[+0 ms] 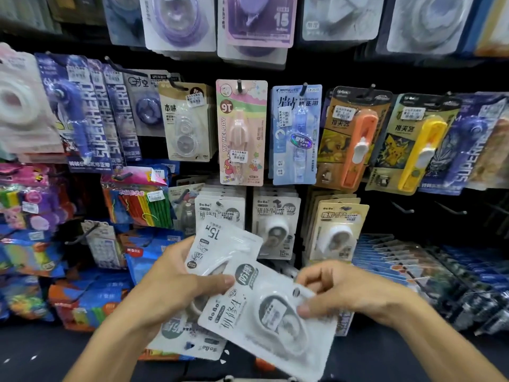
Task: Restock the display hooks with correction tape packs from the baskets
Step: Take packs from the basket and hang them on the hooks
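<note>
My left hand (176, 285) grips a fanned stack of white correction tape packs (217, 249), thumb across their fronts. My right hand (338, 290) pinches the front pack (264, 318) of that stack by its right edge, tilted toward me. Straight behind them on the display hang matching white packs (220, 213) on a hook, with a second row of the same white packs (275, 224) to the right and beige packs (338, 230) beyond those.
The wall is crowded with hanging goods: a pink My Melody pack (242, 133), a blue pack (296, 133), orange (355, 139) and yellow (416, 144) clip pushers. Bare hooks (402, 208) stick out at right. Blue packets (385, 255) are stacked at lower right.
</note>
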{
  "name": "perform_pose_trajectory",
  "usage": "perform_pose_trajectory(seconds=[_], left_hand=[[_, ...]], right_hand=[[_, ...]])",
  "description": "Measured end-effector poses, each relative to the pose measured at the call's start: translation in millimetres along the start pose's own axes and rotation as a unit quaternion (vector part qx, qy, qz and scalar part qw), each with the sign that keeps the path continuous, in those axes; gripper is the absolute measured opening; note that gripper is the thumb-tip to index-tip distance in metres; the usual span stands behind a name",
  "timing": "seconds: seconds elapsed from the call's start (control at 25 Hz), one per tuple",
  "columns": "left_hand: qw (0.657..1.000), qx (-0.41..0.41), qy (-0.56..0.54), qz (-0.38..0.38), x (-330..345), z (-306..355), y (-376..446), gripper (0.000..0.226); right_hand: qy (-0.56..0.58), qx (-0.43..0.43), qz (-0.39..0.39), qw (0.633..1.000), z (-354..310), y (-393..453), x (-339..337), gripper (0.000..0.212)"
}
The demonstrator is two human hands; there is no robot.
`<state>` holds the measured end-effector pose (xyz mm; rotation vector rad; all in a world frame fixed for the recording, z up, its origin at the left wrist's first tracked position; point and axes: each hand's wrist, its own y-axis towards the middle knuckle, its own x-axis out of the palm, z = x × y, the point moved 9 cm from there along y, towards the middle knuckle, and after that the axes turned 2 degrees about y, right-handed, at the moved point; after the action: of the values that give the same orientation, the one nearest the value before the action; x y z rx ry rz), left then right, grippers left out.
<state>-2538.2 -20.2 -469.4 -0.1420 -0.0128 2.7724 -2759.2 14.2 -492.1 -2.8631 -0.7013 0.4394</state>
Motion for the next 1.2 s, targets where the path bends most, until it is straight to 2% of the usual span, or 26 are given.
perform_pose_trajectory(seconds=[0.08,0.12,0.2,0.28,0.4,0.52,0.6,0.68,0.76,0.8,0.84,0.92,0.96,1.0,1.08,1.12,1.2], left_hand=[[0.996,0.016,-0.054,0.067,-7.2,-2.3,3.6,0.031],[0.99,0.021,-0.089,0.108,-13.5,-4.6,5.1,0.028],[0.973,0.025,-0.157,0.17,-24.9,-8.2,5.5,0.036],[0.957,0.029,-0.201,0.206,-35.3,-11.3,4.5,0.038],[0.946,0.013,-0.234,0.226,-41.7,-17.6,5.1,0.028],[0.936,0.003,-0.26,0.236,-42.5,-20.2,5.0,0.03],[0.938,0.023,-0.243,0.248,-43.1,-16.1,2.5,0.023],[0.941,0.045,-0.222,0.25,-40.5,-11.7,0.9,0.022],[0.938,0.042,-0.232,0.254,-37.6,-14.0,1.6,0.031],[0.931,0.032,-0.261,0.255,-35.2,-18.5,3.0,0.037],[0.92,0.018,-0.303,0.248,-30.3,-24.6,5.7,0.04],[0.908,-0.02,-0.364,0.207,-9.3,-34.3,11.6,0.032],[0.911,-0.033,-0.368,0.182,4.5,-37.1,13.6,0.026],[0.92,-0.04,-0.357,0.16,16.8,-38.3,14.2,0.029],[0.94,-0.042,-0.311,0.136,31.5,-34.9,12.6,0.047],[0.947,-0.037,-0.291,0.128,31.5,-32.3,12.4,0.055],[0.958,-0.017,-0.265,0.104,23.5,-22.8,12.6,0.059]], right_hand=[[-0.036,0.0,-0.016,0.999,0.7,6.8,12.6,0.021],[-0.028,-0.016,0.011,0.999,-3.5,9.7,10.3,0.016],[0.034,-0.043,0.121,0.991,-8.1,11.2,-13.5,0.018],[0.07,-0.049,0.241,0.967,-2.7,6.6,-41.8,0.024],[0.063,-0.029,0.334,0.94,9.3,4.3,-56.8,0.022],[0.085,-0.013,0.336,0.938,13.7,7.4,-50.9,0.024],[0.096,-0.008,0.326,0.941,14.8,9.5,-42.1,0.024],[0.114,-0.011,0.347,0.931,15.1,9.6,-38.0,0.019],[0.049,-0.005,0.401,0.915,12.5,1.5,-41.6,0.026],[0.004,0.001,0.404,0.915,9.4,-0.4,-39.9,0.034],[0.014,-0.002,0.37,0.929,8.7,4.0,-30.1,0.04],[0.162,-0.014,0.215,0.963,10.8,23.3,14.8,0.046],[0.237,-0.023,0.168,0.957,11.0,30.8,32.1,0.043],[0.303,-0.039,0.167,0.937,10.4,35.0,36.5,0.037],[0.367,-0.064,0.24,0.896,11.2,33.7,16.4,0.022],[0.36,-0.075,0.273,0.889,8.4,29.4,-0.1,0.017],[0.287,-0.09,0.313,0.901,-3.0,17.0,-34.4,0.014]])
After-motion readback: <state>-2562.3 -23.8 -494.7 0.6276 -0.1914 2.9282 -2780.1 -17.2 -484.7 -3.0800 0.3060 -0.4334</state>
